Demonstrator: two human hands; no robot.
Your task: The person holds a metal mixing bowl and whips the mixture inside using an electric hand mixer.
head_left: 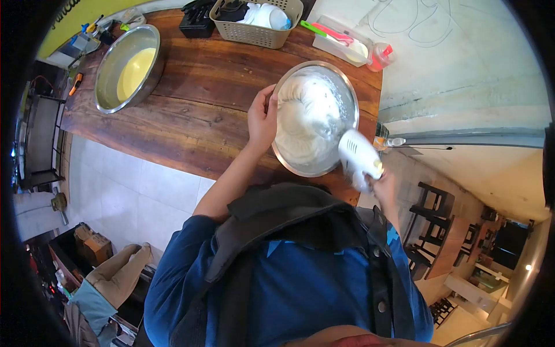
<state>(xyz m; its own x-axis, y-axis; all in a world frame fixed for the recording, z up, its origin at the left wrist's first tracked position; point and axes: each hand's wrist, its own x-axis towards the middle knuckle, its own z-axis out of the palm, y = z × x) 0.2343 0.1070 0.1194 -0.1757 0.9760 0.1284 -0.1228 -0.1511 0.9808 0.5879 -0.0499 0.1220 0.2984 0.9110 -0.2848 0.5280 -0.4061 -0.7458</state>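
A metal bowl [350,87] of fluffy white mixture stands near the right end of the wooden table. My left hand [263,120] grips its left rim, fingers on the edge. In my right hand [383,188] is a white hand mixer [359,153], held over the bowl's lower right rim. The mixer's beaters are blurred and hard to make out in the mixture, which shows swirled ridges. At the far left of the table sits a second metal bowl [106,87] holding pale yellow batter [136,74].
Along the table's back edge are a woven basket [252,36] with cloths, a black container [197,26], and a clear tray [324,45] with green and pink spatulas. A red-topped jar [380,56] is beside the tray. The wall is at right.
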